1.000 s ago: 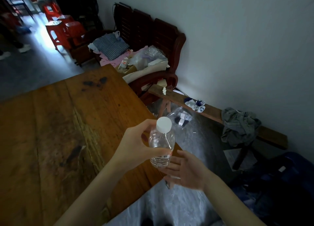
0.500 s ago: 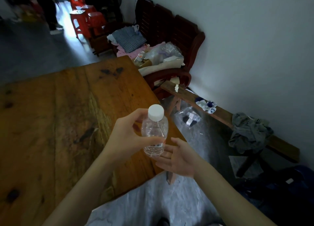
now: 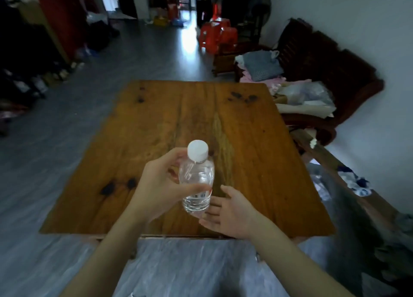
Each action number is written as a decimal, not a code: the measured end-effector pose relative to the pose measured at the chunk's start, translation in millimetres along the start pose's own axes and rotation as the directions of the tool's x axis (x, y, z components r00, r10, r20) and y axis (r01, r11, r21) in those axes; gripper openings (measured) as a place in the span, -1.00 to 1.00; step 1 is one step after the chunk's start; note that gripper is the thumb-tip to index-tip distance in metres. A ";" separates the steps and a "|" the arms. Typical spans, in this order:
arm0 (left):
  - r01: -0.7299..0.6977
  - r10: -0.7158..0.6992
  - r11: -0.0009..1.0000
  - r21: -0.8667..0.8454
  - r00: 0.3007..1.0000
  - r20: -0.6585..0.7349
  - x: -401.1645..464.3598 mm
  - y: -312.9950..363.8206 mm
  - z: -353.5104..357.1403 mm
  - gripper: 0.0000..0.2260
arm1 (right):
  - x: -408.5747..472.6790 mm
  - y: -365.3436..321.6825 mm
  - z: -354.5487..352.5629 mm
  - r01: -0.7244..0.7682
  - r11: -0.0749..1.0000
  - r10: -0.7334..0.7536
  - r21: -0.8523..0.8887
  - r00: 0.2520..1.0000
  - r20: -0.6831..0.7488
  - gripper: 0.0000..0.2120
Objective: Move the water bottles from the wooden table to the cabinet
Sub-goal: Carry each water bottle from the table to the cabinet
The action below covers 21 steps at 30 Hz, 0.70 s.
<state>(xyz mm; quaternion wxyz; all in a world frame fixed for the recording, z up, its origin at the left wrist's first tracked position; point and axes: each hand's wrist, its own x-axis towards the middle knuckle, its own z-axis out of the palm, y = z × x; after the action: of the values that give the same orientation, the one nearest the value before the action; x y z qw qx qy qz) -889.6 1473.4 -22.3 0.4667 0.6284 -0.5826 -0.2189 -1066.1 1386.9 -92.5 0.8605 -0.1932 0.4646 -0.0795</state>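
Observation:
A clear water bottle with a white cap is held upright above the near part of the wooden table. My left hand is wrapped around its left side, thumb across the front. Just below and to the right, my right hand lies palm up with fingers apart, fingertips close under the bottle's base; contact cannot be told. No other bottle shows on the table. No cabinet can be made out.
A dark wooden armchair piled with clothes and bags stands right of the table. A low bench with rags runs along the right wall. Red plastic stools stand at the back. Dark clutter lines the left side.
The view has swung left, so the whole table now lies ahead instead of at the left. The hands and bottle keep nearly the same pose relative to each other.

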 end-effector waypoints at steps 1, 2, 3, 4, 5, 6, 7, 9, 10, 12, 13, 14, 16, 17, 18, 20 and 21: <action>0.019 -0.019 1.000 0.011 0.999 -0.036 -12.1 -6.2 -17.5 -0.41 | 6.7 8.6 17.6 -0.024 1.000 0.025 -0.020 1.000 0.016 -0.43; 0.038 -0.036 0.999 0.020 0.997 -0.069 -24.6 -11.8 -34.4 -0.41 | 13.4 17.4 34.6 -0.048 0.998 0.049 -0.042 0.998 0.030 -0.42; 0.056 -0.053 0.998 0.029 0.994 -0.100 -37.3 -16.6 -50.3 -0.42 | 20.0 26.6 50.8 -0.068 0.995 0.071 -0.069 0.996 0.044 -0.42; 0.073 -0.067 0.996 0.042 0.989 -0.131 -51.2 -21.5 -65.8 -0.43 | 26.9 36.8 67.2 -0.086 0.991 0.092 -0.100 0.994 0.060 -0.41; 0.094 -0.083 0.994 0.057 0.983 -0.164 -65.9 -26.6 -80.9 -0.44 | 33.5 47.9 83.5 -0.101 0.986 0.113 -0.135 0.990 0.079 -0.41; 0.122 -0.105 0.990 0.070 0.974 -0.201 -81.3 -31.3 -95.2 -0.44 | 39.8 59.8 99.5 -0.118 0.978 0.136 -0.171 0.986 0.097 -0.41; 0.154 -0.132 0.985 0.078 0.962 -0.239 -97.0 -35.4 -108.8 -0.44 | 45.2 72.3 115.1 -0.134 0.968 0.160 -0.210 0.981 0.112 -0.42; 0.221 -0.184 0.972 0.083 0.930 -0.320 -127.1 -42.4 -134.3 -0.45 | 54.2 96.5 144.6 -0.158 0.941 0.208 -0.299 0.968 0.142 -0.42; 0.254 -0.209 0.964 0.083 0.910 -0.357 -140.9 -45.6 -145.7 -0.45 | 58.0 107.2 158.3 -0.166 0.926 0.229 -0.339 0.961 0.156 -0.42; 0.319 -0.259 0.945 0.073 0.866 -0.429 -167.8 -51.2 -165.8 -0.45 | 65.8 125.8 184.1 -0.181 0.896 0.271 -0.406 0.947 0.175 -0.43; 0.349 -0.280 0.935 0.067 0.840 -0.464 -180.1 -53.5 -174.6 -0.44 | 69.7 133.6 196.3 -0.190 0.880 0.292 -0.435 0.939 0.180 -0.43; 0.376 -0.297 0.925 0.063 0.814 -0.499 -192.0 -55.4 -183.0 -0.43 | 73.7 140.9 208.3 -0.200 0.864 0.314 -0.463 0.931 0.185 -0.43; 0.423 -0.319 0.904 0.055 0.755 -0.573 -213.0 -57.8 -198.7 -0.43 | 82.6 153.5 232.3 -0.221 0.829 0.363 -0.513 0.912 0.193 -0.42; 0.448 -0.327 0.893 0.053 0.724 -0.608 -221.5 -58.0 -205.8 -0.45 | 87.6 159.1 244.2 -0.230 0.812 0.385 -0.536 0.902 0.197 -0.42; 0.474 -0.332 0.879 0.056 0.692 -0.642 -228.7 -57.4 -212.7 -0.46 | 92.7 164.3 255.7 -0.237 0.794 0.407 -0.559 0.891 0.200 -0.42; 0.515 -0.321 0.854 0.068 0.627 -0.710 -237.5 -54.3 -226.0 -0.49 | 103.1 173.1 278.1 -0.245 0.763 0.446 -0.599 0.869 0.213 -0.41; 0.529 -0.307 0.845 0.075 0.596 -0.742 -239.6 -52.8 -232.8 -0.50 | 108.9 176.2 288.8 -0.249 0.752 0.465 -0.610 0.856 0.224 -0.40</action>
<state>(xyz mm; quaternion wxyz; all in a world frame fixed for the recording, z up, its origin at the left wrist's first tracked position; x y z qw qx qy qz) -725.1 1769.0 -22.0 0.4905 0.8434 -0.2182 0.0209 -773.3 1588.0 -105.3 0.8341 -0.3539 0.3286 0.2664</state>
